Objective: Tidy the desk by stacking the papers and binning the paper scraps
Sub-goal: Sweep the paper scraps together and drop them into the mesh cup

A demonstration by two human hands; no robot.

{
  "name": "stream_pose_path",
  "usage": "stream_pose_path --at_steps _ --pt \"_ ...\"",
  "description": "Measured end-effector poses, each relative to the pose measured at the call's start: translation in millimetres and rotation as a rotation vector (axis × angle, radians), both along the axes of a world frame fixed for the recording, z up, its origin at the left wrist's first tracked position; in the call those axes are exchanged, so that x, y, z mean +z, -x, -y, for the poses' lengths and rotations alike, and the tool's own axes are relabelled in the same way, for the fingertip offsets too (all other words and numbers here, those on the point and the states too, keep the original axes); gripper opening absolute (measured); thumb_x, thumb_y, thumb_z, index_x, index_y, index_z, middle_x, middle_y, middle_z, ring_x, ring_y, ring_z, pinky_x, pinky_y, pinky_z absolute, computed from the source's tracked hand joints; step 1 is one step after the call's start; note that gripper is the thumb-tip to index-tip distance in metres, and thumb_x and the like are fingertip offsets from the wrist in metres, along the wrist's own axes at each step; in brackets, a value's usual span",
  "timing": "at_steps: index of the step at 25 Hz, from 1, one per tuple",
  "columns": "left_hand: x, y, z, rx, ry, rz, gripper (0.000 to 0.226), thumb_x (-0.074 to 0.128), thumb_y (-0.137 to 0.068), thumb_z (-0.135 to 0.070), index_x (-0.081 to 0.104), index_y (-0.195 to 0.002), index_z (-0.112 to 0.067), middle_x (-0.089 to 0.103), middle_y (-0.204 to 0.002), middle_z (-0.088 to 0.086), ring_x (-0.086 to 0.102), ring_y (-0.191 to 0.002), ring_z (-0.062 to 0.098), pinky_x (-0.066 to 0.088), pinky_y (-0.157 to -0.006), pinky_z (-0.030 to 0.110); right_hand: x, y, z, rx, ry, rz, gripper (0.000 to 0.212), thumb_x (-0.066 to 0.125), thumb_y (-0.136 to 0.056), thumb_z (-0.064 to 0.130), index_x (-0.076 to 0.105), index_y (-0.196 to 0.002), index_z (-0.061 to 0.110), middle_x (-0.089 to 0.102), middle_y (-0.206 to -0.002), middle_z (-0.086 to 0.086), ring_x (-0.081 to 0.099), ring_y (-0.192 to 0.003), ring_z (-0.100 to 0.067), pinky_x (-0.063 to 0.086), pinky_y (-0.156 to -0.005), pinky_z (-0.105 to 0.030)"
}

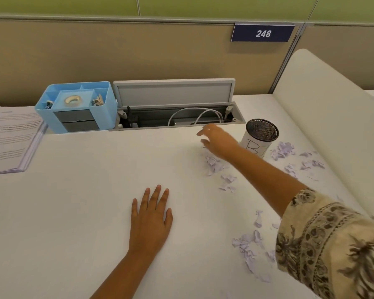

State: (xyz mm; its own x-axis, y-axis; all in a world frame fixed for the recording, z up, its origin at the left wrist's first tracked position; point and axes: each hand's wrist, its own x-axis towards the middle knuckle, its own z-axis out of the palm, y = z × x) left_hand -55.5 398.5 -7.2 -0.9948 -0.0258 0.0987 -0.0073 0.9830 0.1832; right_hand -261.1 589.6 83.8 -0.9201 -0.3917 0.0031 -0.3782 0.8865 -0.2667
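White table point(78, 190) fills the view, backed by a beige partition. Nearest, at the right edge, pale lilac paper scraps point(246, 249) lie crumpled and torn beside the patterned sleeve. The left hand point(150, 214) rests flat on the table, fingers straight, holding nothing. Further out, more scraps point(213, 165) lie just under the right hand point(216, 139), which hovers with its fingers loosely spread; its grip looks empty, though blur makes that uncertain. The mesh bin point(260, 137) stands just beside it, with another scatter point(283, 149) to its right. Gathering several scraps into one pinch, then dropping them squarely over the bin's mouth, would likely serve best. The stacked papers point(9, 139) sit far left, beside a blue organiser point(73, 106).
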Motion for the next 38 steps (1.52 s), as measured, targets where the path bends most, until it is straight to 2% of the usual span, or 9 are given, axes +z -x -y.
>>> stream_pose_path --at_steps 4,8,13,18,24,28,31,35,38 --pt "1.8 -0.7 -0.5 0.009 -0.002 0.011 0.061 0.004 -0.096 -0.043 0.046 -0.135 -0.022 0.045 -0.141 0.001 0.039 -0.132 0.024 0.016 -0.106 0.043 -39.7 -6.6 17.1 -0.027 -0.107 0.242 0.054 0.043 -0.095 0.038 0.030 -0.143 0.016 0.022 -0.152 -0.008 0.027 -0.138 -0.028 0.027 -0.111 -0.040" --pt "2.1 -1.2 -1.1 0.018 0.005 -0.011 0.062 0.004 -0.096 -0.043 0.046 -0.135 -0.022 0.046 -0.141 0.001 0.039 -0.131 0.023 0.020 -0.107 0.045 -55.6 -34.5 15.8 0.055 -0.043 0.112 0.043 0.046 -0.095 0.033 0.045 -0.133 0.014 0.040 -0.138 -0.007 0.042 -0.124 -0.024 0.041 -0.098 -0.034" --pt "3.4 -0.4 -2.0 0.016 0.021 -0.029 0.052 0.026 -0.089 -0.038 0.050 -0.132 -0.020 0.049 -0.138 0.002 0.043 -0.129 0.025 0.033 -0.102 0.050 -61.0 -77.5 -26.9 0.106 0.040 -0.056 0.025 0.045 -0.096 0.023 0.059 -0.109 0.008 0.056 -0.117 -0.006 0.053 -0.107 -0.024 0.049 -0.080 -0.036" --pt "3.6 -0.3 -2.0 0.010 0.011 -0.024 0.054 0.026 -0.089 -0.039 0.051 -0.132 -0.019 0.049 -0.138 0.003 0.043 -0.129 0.026 0.033 -0.102 0.051 -56.2 -130.4 -66.5 0.124 -0.016 -0.083 0.033 0.041 -0.098 0.027 0.056 -0.125 0.015 0.052 -0.131 -0.003 0.050 -0.120 -0.020 0.048 -0.091 -0.033" --pt "-1.6 0.2 -0.1 0.003 0.012 -0.007 0.062 0.013 -0.087 -0.044 0.041 -0.139 -0.022 0.037 -0.147 0.001 0.030 -0.137 0.024 0.021 -0.109 0.049 -21.2 -185.1 -82.2 0.056 0.088 0.159 0.033 0.047 -0.093 0.036 0.056 -0.124 0.027 0.047 -0.137 0.008 0.047 -0.122 -0.008 0.035 -0.096 -0.016" --pt "-5.5 0.6 0.1 0.008 -0.011 -0.014 0.067 0.007 -0.085 -0.047 0.034 -0.142 -0.024 0.031 -0.150 -0.001 0.023 -0.140 0.021 0.014 -0.111 0.048 -27.5 -265.4 -71.9 0.188 0.101 0.103 0.051 0.040 -0.088 0.057 0.046 -0.131 0.031 0.036 -0.146 0.009 0.030 -0.136 -0.008 0.030 -0.110 -0.029" --pt "-6.1 0.2 1.0 0.005 -0.026 -0.014 0.068 0.007 -0.085 -0.047 0.033 -0.142 -0.023 0.029 -0.151 0.000 0.021 -0.140 0.021 0.013 -0.112 0.048 -67.3 -316.1 -62.9 0.444 -0.044 -0.071 0.046 0.037 -0.092 0.055 0.050 -0.127 0.028 0.049 -0.138 0.003 0.039 -0.133 -0.015 0.028 -0.112 -0.049" --pt "-5.5 0.9 0.2 0.000 -0.022 -0.006 0.070 0.004 -0.084 -0.047 0.032 -0.143 -0.023 0.028 -0.151 0.000 0.021 -0.141 0.022 0.015 -0.111 0.048 -78.5 -287.6 -71.5 0.271 -0.178 -0.230 0.036 0.038 -0.094 0.038 0.049 -0.127 0.031 0.054 -0.133 0.007 0.046 -0.129 -0.018 0.019 -0.103 -0.059" --pt "-5.1 0.4 0.7 0.000 -0.018 -0.005 0.069 0.005 -0.085 -0.047 0.033 -0.143 -0.022 0.030 -0.150 0.000 0.023 -0.140 0.023 0.016 -0.111 0.050 -71.4 -247.0 -77.0 0.125 -0.289 -0.190 0.041 0.035 -0.090 0.035 0.048 -0.128 0.035 0.053 -0.134 0.010 0.046 -0.129 -0.024 0.023 -0.100 -0.062"
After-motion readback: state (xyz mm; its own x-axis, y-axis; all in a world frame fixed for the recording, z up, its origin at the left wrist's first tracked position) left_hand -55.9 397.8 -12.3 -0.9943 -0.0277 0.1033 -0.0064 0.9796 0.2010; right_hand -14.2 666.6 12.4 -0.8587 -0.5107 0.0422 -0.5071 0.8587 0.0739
